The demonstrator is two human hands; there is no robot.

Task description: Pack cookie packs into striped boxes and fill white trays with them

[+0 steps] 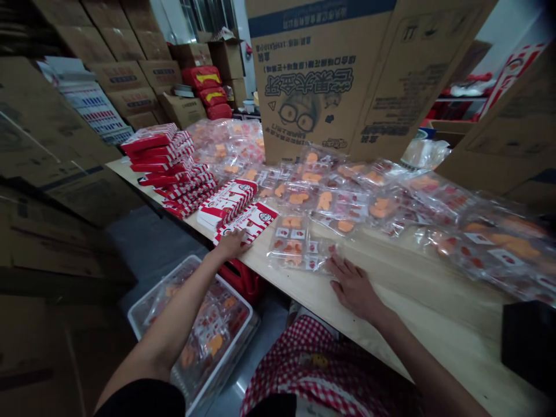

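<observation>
Because the view runs along a pale wooden tabletop [434, 301], its near edge slants down to the right. Left of that edge, a clear plastic tub [187, 265] on the floor holds bagged orange pieces. On the tabletop, stacks of red-and-white cartons [167, 159] lead to the near edge, where the left hand [230, 243] lies on a loose red-and-white carton [245, 223], though whether it grips cannot be told. Such a carton looks light and fairly stiff, best taken by its long sides. Just right of it, a clear bag [289, 244] of orange pieces and small printed cards lies flat near the edge; it looks light, soft and slippery, safest held along its flat sides. The right hand [354, 288], open, fingers spread, sits at the bag's right end, well apart from the left.
</observation>
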